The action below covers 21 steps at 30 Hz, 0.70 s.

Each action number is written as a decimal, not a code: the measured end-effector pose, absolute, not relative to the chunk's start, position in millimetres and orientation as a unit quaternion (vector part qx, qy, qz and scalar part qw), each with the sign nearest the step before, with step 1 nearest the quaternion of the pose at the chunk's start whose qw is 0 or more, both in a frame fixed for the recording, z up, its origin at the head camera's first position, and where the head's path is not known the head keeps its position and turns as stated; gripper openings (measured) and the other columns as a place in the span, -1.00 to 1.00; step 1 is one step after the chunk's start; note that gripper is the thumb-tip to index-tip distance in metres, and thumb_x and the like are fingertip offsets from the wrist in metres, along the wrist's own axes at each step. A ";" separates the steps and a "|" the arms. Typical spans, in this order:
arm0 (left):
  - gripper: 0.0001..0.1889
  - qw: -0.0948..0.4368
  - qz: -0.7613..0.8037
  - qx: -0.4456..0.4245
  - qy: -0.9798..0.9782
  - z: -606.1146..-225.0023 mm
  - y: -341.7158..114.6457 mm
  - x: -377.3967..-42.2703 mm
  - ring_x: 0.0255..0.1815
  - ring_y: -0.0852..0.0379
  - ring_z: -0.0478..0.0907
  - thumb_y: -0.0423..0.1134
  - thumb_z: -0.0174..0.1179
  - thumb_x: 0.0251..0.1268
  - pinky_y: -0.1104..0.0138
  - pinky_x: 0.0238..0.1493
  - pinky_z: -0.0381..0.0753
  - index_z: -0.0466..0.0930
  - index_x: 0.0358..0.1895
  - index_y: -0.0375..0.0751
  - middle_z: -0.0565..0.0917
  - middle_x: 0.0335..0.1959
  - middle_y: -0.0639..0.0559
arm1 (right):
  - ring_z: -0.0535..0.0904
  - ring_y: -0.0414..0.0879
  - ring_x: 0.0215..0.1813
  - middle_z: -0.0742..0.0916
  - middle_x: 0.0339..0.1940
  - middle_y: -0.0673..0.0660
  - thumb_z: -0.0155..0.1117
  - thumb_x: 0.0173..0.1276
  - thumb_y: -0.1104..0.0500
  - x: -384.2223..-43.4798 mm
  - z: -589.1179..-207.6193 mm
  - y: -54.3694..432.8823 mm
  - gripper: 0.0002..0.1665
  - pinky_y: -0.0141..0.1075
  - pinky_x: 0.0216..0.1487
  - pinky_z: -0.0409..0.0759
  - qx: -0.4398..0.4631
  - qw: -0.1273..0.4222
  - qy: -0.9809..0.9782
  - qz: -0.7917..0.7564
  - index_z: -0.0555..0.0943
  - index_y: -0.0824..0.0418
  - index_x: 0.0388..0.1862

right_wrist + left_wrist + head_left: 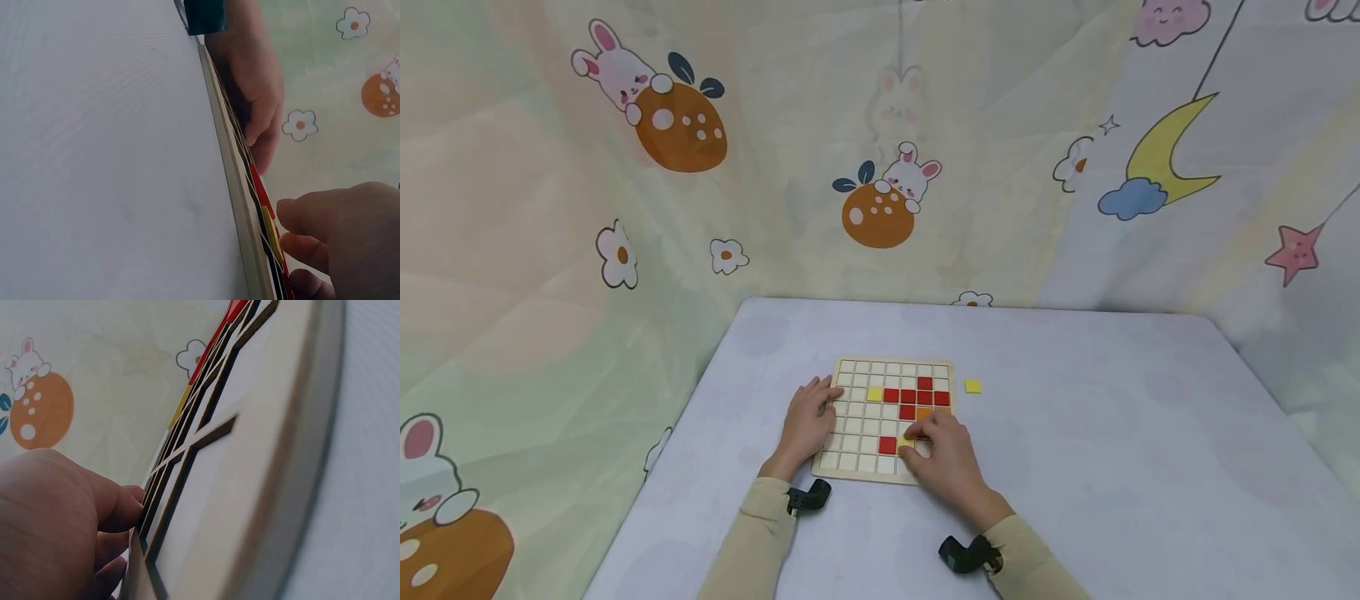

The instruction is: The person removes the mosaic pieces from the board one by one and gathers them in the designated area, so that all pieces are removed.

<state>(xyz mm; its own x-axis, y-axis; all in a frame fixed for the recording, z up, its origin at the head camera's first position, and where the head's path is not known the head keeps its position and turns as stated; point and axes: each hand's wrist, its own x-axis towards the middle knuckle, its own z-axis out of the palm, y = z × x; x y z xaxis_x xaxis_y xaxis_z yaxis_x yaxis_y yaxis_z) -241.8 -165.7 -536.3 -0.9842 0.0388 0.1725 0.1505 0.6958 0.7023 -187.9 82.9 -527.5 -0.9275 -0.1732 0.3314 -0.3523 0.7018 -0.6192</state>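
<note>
A square wooden grid board [857,476] lies on the table with pale cells and several red tiles [907,397]. My left hand [808,421] holds the board's left edge; in the left wrist view its fingertips [134,509] touch the rim. Over the lower right of the grid, my right hand [947,462] pinches a yellow tile [906,443] beside a red tile [887,445]. The right wrist view shows this yellow tile [269,226] slightly tilted at the board's surface, close to the fingertips. An orange tile [924,413] is partly hidden by the right hand.
A loose yellow tile [973,387] lies on the white table [1112,433], just right of the board. Another yellow tile [875,394] sits in the grid, left of the red row. A patterned cloth backdrop [790,167] hangs behind the table. Both wrists wear black cameras.
</note>
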 end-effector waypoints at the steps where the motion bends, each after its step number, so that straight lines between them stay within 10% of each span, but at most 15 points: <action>1: -0.62 0.071 -0.386 -0.050 -0.918 -536.7 -165.9 -241.8 0.54 -0.08 0.08 -0.38 -0.03 0.36 0.12 0.60 -0.16 0.61 0.16 -0.19 0.36 0.44 -0.09 | 0.42 -0.23 -0.23 0.55 -0.35 -0.13 0.54 0.04 0.08 -187.8 -527.0 83.1 -0.81 -0.29 -0.19 0.46 0.146 0.122 -0.914 0.359 0.71 -0.01 -0.35; 21: -0.62 0.076 -0.382 -0.050 -0.920 -538.0 -165.7 -243.8 0.54 -0.09 0.09 -0.39 0.00 0.33 0.10 0.60 -0.15 0.62 0.15 -0.20 0.37 0.43 -0.09 | 0.45 -0.19 -0.12 0.61 -0.30 -0.14 0.61 -0.02 0.12 -186.7 -523.7 83.8 -0.70 -0.22 -0.05 0.52 0.164 0.109 -0.917 0.347 0.68 0.02 -0.30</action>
